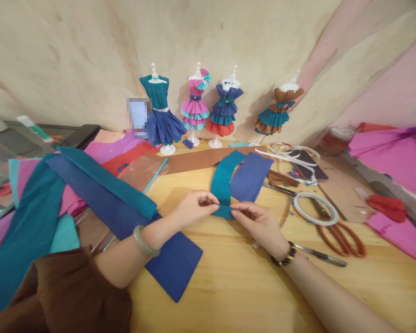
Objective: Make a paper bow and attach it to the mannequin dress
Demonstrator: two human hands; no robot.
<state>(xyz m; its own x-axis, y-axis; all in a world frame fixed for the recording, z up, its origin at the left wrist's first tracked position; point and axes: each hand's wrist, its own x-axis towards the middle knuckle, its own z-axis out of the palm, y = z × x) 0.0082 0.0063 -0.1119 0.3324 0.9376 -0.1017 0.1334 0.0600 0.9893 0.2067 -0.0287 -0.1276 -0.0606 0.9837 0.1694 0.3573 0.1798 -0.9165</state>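
Here's the teal strip (222,178), out on the table (235,286), its near end in both hands! Left hand (196,206) pinches it, thumb against fingertips; right hand (258,222) has the same tight pinch at the right edge, just beside. The strip's far part curves off toward twelve, blue paper (251,175) alongside at one. From the hands: tape (296,206) lying across the scissors (340,238) at three, pen (323,255) at four, and dresses (225,111) spread from eleven to one!

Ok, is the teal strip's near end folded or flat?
Folded, it seems: a crease crosses the teal strip between the left hand and right hand, with a short flap below.
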